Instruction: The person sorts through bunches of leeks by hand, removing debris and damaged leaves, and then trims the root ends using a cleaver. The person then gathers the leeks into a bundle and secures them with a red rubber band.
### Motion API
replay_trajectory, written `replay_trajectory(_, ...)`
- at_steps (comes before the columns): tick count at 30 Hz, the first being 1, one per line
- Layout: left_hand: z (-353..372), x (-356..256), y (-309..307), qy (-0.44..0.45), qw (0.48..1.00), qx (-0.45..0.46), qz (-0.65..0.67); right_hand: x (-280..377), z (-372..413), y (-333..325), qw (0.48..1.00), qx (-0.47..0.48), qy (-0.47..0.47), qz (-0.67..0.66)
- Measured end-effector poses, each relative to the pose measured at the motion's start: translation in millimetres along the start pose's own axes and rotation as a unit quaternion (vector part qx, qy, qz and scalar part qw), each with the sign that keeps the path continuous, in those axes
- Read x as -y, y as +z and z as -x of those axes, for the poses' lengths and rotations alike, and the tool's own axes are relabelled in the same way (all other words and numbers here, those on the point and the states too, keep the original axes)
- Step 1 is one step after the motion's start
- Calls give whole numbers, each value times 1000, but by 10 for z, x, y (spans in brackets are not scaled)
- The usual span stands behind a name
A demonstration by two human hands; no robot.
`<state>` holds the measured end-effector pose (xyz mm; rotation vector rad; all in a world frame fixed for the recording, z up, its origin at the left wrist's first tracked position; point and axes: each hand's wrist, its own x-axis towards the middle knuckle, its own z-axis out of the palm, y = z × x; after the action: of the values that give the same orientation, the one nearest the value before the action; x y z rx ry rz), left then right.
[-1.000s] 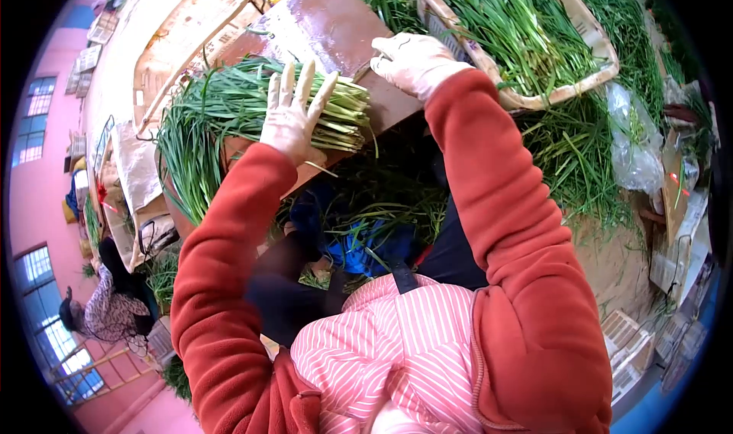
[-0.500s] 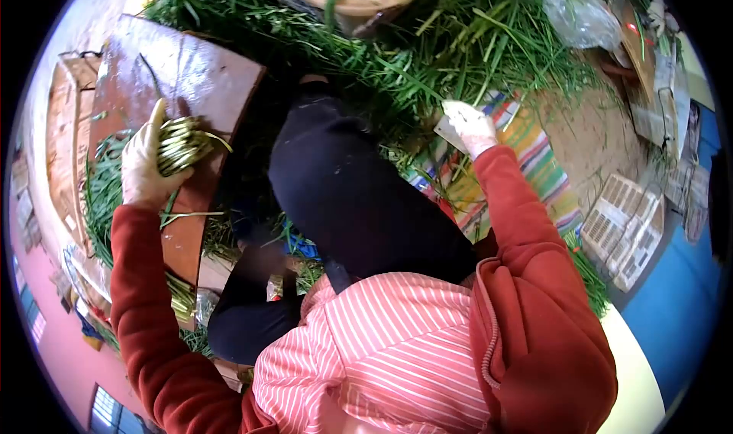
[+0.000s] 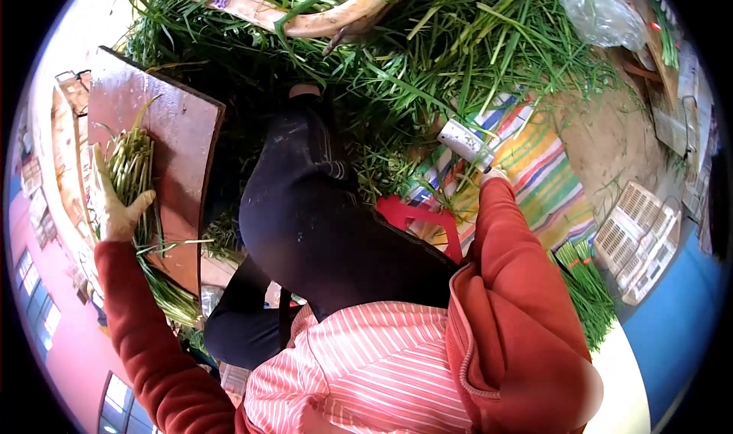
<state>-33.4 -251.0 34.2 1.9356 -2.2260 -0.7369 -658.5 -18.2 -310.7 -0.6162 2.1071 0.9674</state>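
My gloved left hand (image 3: 118, 205) is wrapped around a bunch of cut green stalks (image 3: 131, 163) on a brown board (image 3: 183, 121). Its thumb lies across the near side, and the pale stalk ends point up the board. Long green leaves (image 3: 172, 300) trail from the bunch toward my sleeve. At the right, my right hand (image 3: 493, 175), also gloved, is closed at the near end of what looks like a cleaver with a broad, pale blade (image 3: 463, 141). Most of that hand and the handle are hidden by the sleeve and the angle. The blade is over a striped mat.
Loose green leaves (image 3: 504, 37) are heaped at the top, beside a curved wooden rim (image 3: 328, 23). The striped mat (image 3: 534, 167) lies at the right. A pink-red plastic object (image 3: 420, 219) sits by my leg. Tied green bundles (image 3: 584, 281) and a pale crate (image 3: 640, 239) are farther right.
My left hand has shifted left and down with the bunch, whose ends have turned upward. My right hand has drawn back toward me, and the broad blade has come into plain view.
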Motion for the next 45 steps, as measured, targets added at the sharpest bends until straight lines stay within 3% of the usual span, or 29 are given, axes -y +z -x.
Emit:
replay_trajectory(1, 116, -150, -20, -70, 990, 17, 122, -9, -75, 57, 998, -22, 15, -63)
replay_trajectory(2, 209, -224, -89, 15, 990, -54, -133, -35, -124, 132, 991, -41, 30, -126)
replay_trajectory(4, 477, -352, -40, 23, 963, -99, -249, -71, -113, 1, 997, -29, -70, 27)
replay_trajectory(6, 727, -551, 38, 42, 930, -118, -345, -45, -131, -77, 993, -53, -87, 60)
replay_trajectory(7, 880, -512, 176, 57, 950, -133, -276, -36, -213, -74, 995, -27, -88, 33)
replay_trajectory(10, 1138, -462, 442, 74, 955, -105, -268, -25, -284, -1, 997, -33, -73, 16)
replay_trajectory(11, 1198, -343, 565, 81, 946, -138, -282, -37, -371, 75, 995, -40, -80, 33)
replay_trajectory(12, 1220, -326, 621, 60, 949, -138, -278, -98, -459, 159, 982, -32, -149, 111)
replay_trajectory(16, 1155, -157, 672, 42, 958, -109, -263, 47, 66, 73, 976, -37, -176, 124)
replay_trajectory(18, 1123, -105, 670, 97, 951, -125, -267, 51, 320, 101, 980, -29, -195, 14)
replay_trajectory(19, 1088, -103, 652, 79, 953, -75, -282, 19, 248, 278, 971, -82, -218, -50)
replay_trajectory(20, 1077, -95, 646, 58, 953, -26, -295, -130, -120, 680, 890, -141, -367, -229)
replay_trajectory(21, 1077, -62, 680, 80, 951, -62, -291, -107, 22, 606, 872, -86, -413, -248)
replay_trajectory(22, 1080, -109, 668, 89, 949, -79, -292, -89, 384, 418, 891, -108, -376, -231)
replay_trajectory(24, 1102, -13, 730, 105, 953, -90, -268, -155, 329, 448, 871, -134, -417, -224)
replay_trajectory(26, 1127, 30, 807, 77, 956, -98, -265, -112, 506, 349, 925, -172, -310, -139)
replay_trajectory(29, 1085, 68, 880, 67, 941, -148, -298, -110, 280, 368, 933, -170, -314, -52)
replay_trajectory(30, 1045, 75, 893, 61, 938, -155, -305, -41, 1145, -162, 935, -88, -323, -119)
replay_trajectory(32, 910, 62, 856, 83, 913, -235, -322, -10, 1391, -320, 934, -141, -328, -14)
replay_trajectory(33, 836, 94, 828, 63, 915, -233, -323, -13, 1663, -478, 939, -60, -329, -79)
replay_trajectory(34, 698, 255, 935, -55, 923, -294, -243, -42, 1920, -644, 933, 22, -329, -142)
replay_trajectory(35, 659, 175, 801, -23, 921, -282, -266, -69, 2005, -728, 915, -6, -388, -106)
replay_trajectory(36, 633, 90, 659, 8, 918, -270, -290, -183, 1927, -730, 826, -65, -554, -81)
replay_trajectory(38, 579, 177, 677, 35, 885, -325, -332, -253, 1873, -844, 676, -253, -670, 172)
replay_trajectory(39, 555, 124, 586, 31, 896, -299, -326, -139, 2499, -1057, 878, -18, -460, -133)
replay_trajectory(42, 478, 27, 311, 14, 918, -171, -358, -111, 3102, -1386, 847, -25, -480, -226)
replay_trajectory(44, 389, -51, 102, -8, 924, -103, -368, -58, 3306, -1604, 826, -57, -517, -219)
replay_trajectory(45, 335, -129, -17, -22, 927, -63, -369, -22, 3547, -1722, 812, -25, -517, -270)
